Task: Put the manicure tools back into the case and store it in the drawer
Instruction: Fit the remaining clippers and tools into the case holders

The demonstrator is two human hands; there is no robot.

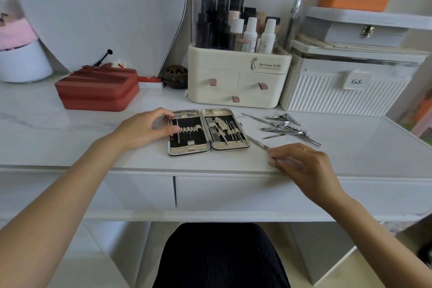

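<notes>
Centre: open gold-edged manicure case (208, 132) lying flat on white marble-look desk (70, 128)
Right of case: loose steel manicure tools (288, 127)
Behind case: cream cosmetics organiser (238, 77)
Below desktop edge: white drawer (233, 194)

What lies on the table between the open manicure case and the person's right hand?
In the head view, one thin metal tool spans that stretch: from the open manicure case to the right hand, whose fingers pinch its near end.

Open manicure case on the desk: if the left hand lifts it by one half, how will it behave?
The manicure case lies open flat, hinged mid-way, so it would probably fold. Its shells look rigid. Strapped tools should stay; the left hand is steadying its left edge.
</notes>
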